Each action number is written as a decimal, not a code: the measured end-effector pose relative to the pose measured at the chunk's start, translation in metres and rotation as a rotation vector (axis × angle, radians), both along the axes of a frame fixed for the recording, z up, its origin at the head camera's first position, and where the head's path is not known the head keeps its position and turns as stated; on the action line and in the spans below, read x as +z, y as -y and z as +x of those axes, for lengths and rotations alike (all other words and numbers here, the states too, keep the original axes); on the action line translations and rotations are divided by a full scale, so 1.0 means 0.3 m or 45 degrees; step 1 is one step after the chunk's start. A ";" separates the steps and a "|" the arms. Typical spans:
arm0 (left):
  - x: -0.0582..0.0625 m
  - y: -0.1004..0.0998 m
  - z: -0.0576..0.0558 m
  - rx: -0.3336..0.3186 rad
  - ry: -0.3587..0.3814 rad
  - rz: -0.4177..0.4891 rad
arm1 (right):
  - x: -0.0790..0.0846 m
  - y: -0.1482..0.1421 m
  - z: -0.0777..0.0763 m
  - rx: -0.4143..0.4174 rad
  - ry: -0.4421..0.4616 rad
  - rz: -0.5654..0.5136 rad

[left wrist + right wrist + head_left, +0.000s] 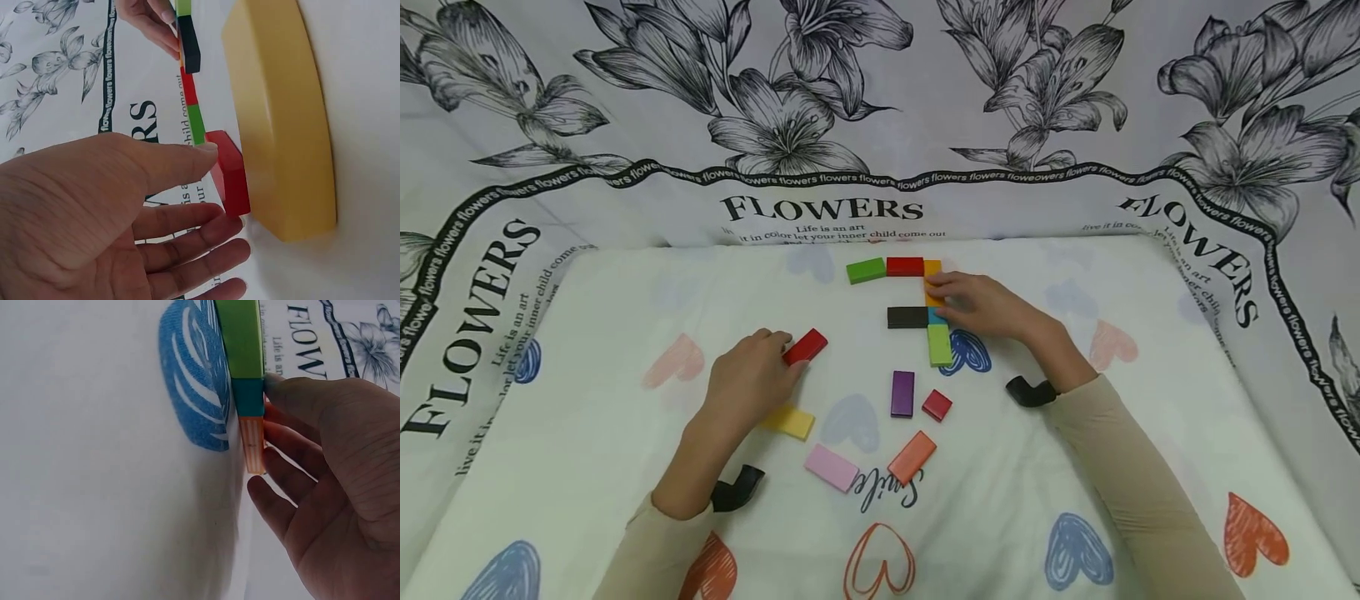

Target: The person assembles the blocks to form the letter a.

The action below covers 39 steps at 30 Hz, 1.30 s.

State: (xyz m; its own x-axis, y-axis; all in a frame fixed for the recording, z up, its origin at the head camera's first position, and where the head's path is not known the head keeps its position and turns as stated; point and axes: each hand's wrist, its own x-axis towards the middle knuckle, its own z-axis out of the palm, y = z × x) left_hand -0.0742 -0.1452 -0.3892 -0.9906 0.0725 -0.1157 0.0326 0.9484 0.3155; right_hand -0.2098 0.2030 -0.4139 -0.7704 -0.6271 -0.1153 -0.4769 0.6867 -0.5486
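My left hand [748, 371] pinches a red block [806, 347] between thumb and fingers; in the left wrist view the thumb lies at one end of this block [230, 175]. Close beside that hand is a yellow block [790, 422], partly covered by it in the head view. My right hand [988, 304] touches an orange block [932, 293] and a small blue block [937, 316]. In the right wrist view its thumb is at the blue block [249, 397], its fingers along the orange block [252, 444]. These join a red [905, 267], black [907, 317] and lime-green block [939, 345].
A green block [867, 271] continues the top row leftward. Loose nearer me lie a purple block [902, 394], a small red block [937, 405], an orange-red block [912, 457] and a pink block [831, 467]. Everything lies on a heart-printed white cloth [1000, 517].
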 end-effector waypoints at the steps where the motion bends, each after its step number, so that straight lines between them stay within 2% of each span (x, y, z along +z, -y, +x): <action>1: -0.001 -0.002 -0.003 0.001 0.005 0.001 | 0.001 -0.001 -0.002 -0.004 -0.010 0.008; 6: -0.007 -0.008 -0.011 0.007 0.024 -0.005 | 0.003 -0.001 -0.004 -0.006 -0.003 0.012; 16: 0.001 0.006 -0.001 0.003 0.019 -0.019 | 0.006 0.015 -0.005 0.027 -0.013 0.002; 30: 0.000 0.007 -0.011 0.000 0.003 -0.009 | 0.005 0.003 -0.003 -0.002 -0.009 -0.018; 39: -0.017 0.004 -0.015 0.017 -0.023 0.086 | 0.004 0.003 0.000 -0.002 0.004 -0.013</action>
State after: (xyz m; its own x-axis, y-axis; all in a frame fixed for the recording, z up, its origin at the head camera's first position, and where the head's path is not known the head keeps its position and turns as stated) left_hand -0.0786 -0.1463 -0.3942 -0.9935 0.0666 -0.0927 0.0267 0.9253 0.3783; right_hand -0.2098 0.2020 -0.4127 -0.7708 -0.6273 -0.1113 -0.4743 0.6816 -0.5572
